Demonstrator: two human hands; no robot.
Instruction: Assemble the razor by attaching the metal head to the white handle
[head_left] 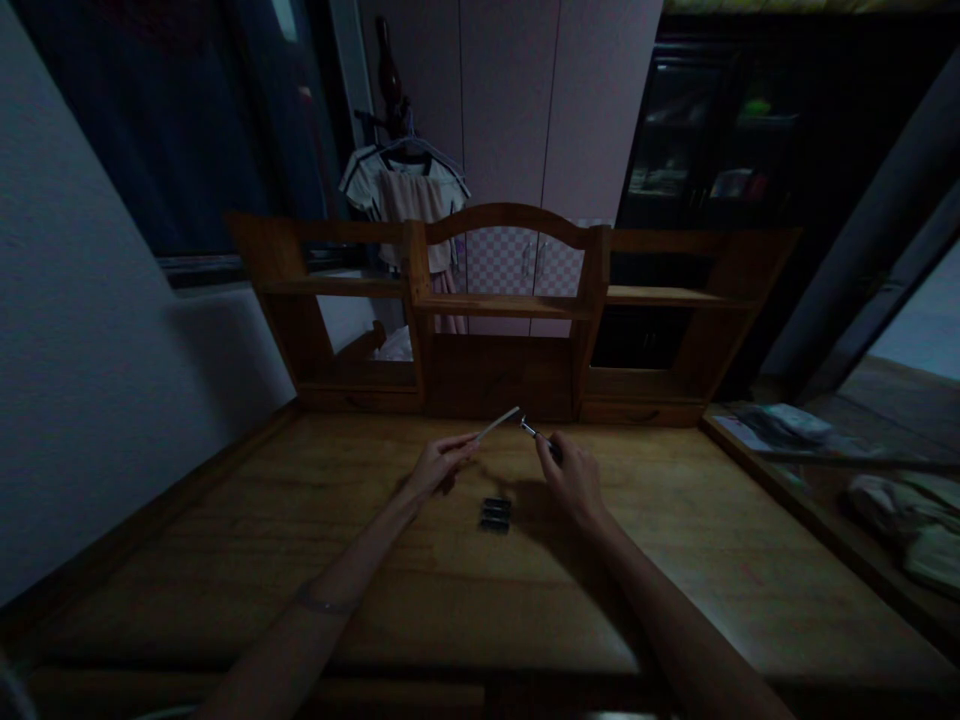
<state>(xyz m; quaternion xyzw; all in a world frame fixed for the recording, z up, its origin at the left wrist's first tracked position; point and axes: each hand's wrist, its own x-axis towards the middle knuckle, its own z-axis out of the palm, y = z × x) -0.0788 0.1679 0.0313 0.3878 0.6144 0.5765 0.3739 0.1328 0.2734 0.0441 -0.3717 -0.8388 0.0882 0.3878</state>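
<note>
My left hand is closed on one end of a thin, pale, straight stick, which slants up to the right. In my right hand is a slim tool with a shiny metal head and a dark handle, gripped with the fingers wrapped round it. A small gap separates the metal head from the stick's free tip. The dimness hides the tool's exact kind. On the table between my forearms lies a small group of dark, shiny strips, side by side; neither hand touches them.
The wooden table carries a wooden shelf unit along its back edge. A wall borders the left side. Beyond the right edge are plastic-looking packets and cloth. Clothes hang behind the shelf.
</note>
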